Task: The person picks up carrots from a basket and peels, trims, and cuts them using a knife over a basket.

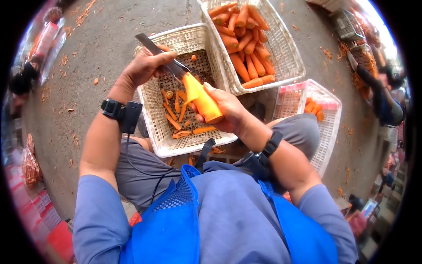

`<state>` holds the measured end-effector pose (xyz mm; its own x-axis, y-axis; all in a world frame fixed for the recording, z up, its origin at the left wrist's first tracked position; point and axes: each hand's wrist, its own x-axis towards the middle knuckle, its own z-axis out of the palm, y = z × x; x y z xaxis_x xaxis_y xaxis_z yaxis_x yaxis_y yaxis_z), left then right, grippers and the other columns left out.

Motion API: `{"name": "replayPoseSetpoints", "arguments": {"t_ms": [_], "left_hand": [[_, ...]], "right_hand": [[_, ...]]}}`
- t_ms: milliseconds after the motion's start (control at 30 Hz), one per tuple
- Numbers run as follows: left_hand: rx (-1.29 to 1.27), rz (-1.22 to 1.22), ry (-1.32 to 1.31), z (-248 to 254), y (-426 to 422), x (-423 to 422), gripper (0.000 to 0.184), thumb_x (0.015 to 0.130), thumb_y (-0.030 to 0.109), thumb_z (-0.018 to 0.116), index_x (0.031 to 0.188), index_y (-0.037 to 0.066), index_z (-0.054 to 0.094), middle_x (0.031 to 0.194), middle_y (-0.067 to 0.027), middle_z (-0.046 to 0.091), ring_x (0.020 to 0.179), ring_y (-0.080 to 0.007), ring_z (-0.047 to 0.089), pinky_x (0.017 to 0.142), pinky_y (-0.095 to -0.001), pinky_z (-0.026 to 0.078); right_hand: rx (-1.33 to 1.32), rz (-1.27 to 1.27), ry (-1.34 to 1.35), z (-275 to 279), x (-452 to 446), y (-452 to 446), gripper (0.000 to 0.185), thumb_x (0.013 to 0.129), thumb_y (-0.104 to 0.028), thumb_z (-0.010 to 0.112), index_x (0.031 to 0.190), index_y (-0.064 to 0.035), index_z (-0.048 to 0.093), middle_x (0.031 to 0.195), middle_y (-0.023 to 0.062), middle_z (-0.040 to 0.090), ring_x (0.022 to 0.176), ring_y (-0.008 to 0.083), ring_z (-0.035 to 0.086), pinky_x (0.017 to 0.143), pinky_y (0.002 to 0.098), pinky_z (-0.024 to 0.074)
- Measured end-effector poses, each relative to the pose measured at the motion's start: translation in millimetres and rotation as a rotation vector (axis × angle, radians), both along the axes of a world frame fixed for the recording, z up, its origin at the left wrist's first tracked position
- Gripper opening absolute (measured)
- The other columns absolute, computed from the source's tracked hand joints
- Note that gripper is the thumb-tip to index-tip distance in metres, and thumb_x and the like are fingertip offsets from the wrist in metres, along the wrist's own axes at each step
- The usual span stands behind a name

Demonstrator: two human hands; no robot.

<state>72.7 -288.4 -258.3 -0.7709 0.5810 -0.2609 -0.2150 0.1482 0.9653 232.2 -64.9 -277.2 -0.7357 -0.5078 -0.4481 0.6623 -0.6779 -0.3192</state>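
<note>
Blue vest (171, 224) is lying nearest; fingers of left hand (148, 67) are clamping a blade (177, 69), right hand's (227, 110) a seemingly part-pared carrot (201, 101) (peelings (172, 122) lying below, more carrots (246, 42) perhaps remaining).

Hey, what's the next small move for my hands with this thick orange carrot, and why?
Probably draw the long flat metal blade in your left hand lightly along the thick orange carrot. The blade sits at the carrot's far end, your right hand grips the near end, and the white plastic basket below already holds thin orange strips.
</note>
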Motion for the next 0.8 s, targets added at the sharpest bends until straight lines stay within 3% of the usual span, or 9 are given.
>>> {"name": "replayPoseSetpoints", "arguments": {"t_ms": [167, 300, 400, 467, 600, 633, 733, 800], "left_hand": [[-0.107, 0.228, 0.119, -15.8, -27.1, -28.8, 0.021, 0.092, 0.027, 0.074, 0.094, 0.006, 0.071, 0.071, -0.0014, 0.068, 0.056, -0.0026, 0.058, 0.043, -0.0153, 0.043], [-0.053, 0.276, 0.218, -8.5, -29.4, -30.5, 0.024, 0.092, 0.031, 0.075, 0.091, 0.007, 0.071, 0.068, -0.0002, 0.066, 0.055, -0.0028, 0.057, 0.044, -0.0154, 0.043], [-0.081, 0.214, 0.228, 15.6, -13.0, -9.6, 0.025, 0.093, 0.032, 0.073, 0.091, 0.007, 0.071, 0.068, -0.0001, 0.066, 0.055, -0.0026, 0.057, 0.044, -0.0159, 0.042], [-0.042, 0.091, 0.25, 26.1, 4.6, 13.7, 0.022, 0.095, 0.031, 0.07, 0.091, 0.009, 0.072, 0.068, 0.0001, 0.066, 0.053, -0.0029, 0.056, 0.043, -0.0168, 0.04], [0.047, -0.193, 0.024, 47.1, 43.0, 63.4, 0.017, 0.094, 0.022, 0.07, 0.093, 0.005, 0.072, 0.07, -0.0004, 0.066, 0.052, -0.0044, 0.056, 0.044, -0.0183, 0.041], [-0.046, -0.259, 0.008, 52.8, 49.5, 72.7, 0.016, 0.093, 0.02, 0.071, 0.095, 0.004, 0.072, 0.072, -0.001, 0.067, 0.055, -0.0052, 0.059, 0.046, -0.019, 0.043], [0.044, -0.284, 0.062, 44.9, 56.8, 77.8, 0.017, 0.093, 0.018, 0.07, 0.093, 0.002, 0.072, 0.072, -0.0002, 0.067, 0.057, -0.0046, 0.059, 0.048, -0.0197, 0.045], [0.0, -0.217, 0.054, 41.8, 46.4, 58.1, 0.017, 0.093, 0.019, 0.07, 0.093, 0.002, 0.072, 0.069, -0.0002, 0.066, 0.054, -0.0048, 0.057, 0.047, -0.0198, 0.044]], "right_hand": [[-0.026, 0.005, 0.062, -0.3, 0.7, 6.7, 0.045, 0.108, -0.04, 0.041, 0.123, 0.0009, 0.052, 0.092, 0.0154, 0.064, 0.071, 0.0252, 0.066, 0.064, 0.0345, 0.0566], [0.062, -0.089, 0.059, 0.5, -3.0, 14.1, 0.042, 0.107, -0.037, 0.045, 0.123, 0.0009, 0.051, 0.096, 0.0161, 0.065, 0.076, 0.0247, 0.068, 0.064, 0.0312, 0.057], [0.119, -0.124, 0.072, -4.4, -8.4, 15.2, 0.044, 0.105, -0.038, 0.048, 0.129, 0.0001, 0.05, 0.1, 0.0141, 0.065, 0.082, 0.022, 0.069, 0.06, 0.028, 0.0575], [0.109, -0.128, 0.064, -2.7, -8.8, 16.8, 0.044, 0.107, -0.038, 0.042, 0.128, -0.0002, 0.05, 0.101, 0.0147, 0.066, 0.081, 0.0224, 0.069, 0.062, 0.0305, 0.0582], [0.121, -0.158, 0.001, 4.2, -10.4, 6.3, 0.045, 0.108, -0.039, 0.038, 0.127, -0.0006, 0.051, 0.098, 0.0154, 0.066, 0.08, 0.0227, 0.069, 0.065, 0.0323, 0.0578], [0.133, -0.172, -0.002, 3.8, -10.6, 2.4, 0.045, 0.108, -0.039, 0.037, 0.127, -0.0008, 0.051, 0.097, 0.0151, 0.066, 0.081, 0.0226, 0.069, 0.066, 0.0328, 0.0578], [0.121, -0.007, 0.168, -7.8, -8.7, 3.1, 0.044, 0.108, -0.038, 0.037, 0.128, -0.0015, 0.051, 0.099, 0.0136, 0.066, 0.081, 0.0214, 0.068, 0.066, 0.0335, 0.0575], [0.105, -0.027, 0.104, -4.2, -3.9, 3.0, 0.042, 0.108, -0.038, 0.037, 0.128, -0.0031, 0.051, 0.1, 0.013, 0.064, 0.08, 0.0208, 0.066, 0.068, 0.0345, 0.0566]]}}
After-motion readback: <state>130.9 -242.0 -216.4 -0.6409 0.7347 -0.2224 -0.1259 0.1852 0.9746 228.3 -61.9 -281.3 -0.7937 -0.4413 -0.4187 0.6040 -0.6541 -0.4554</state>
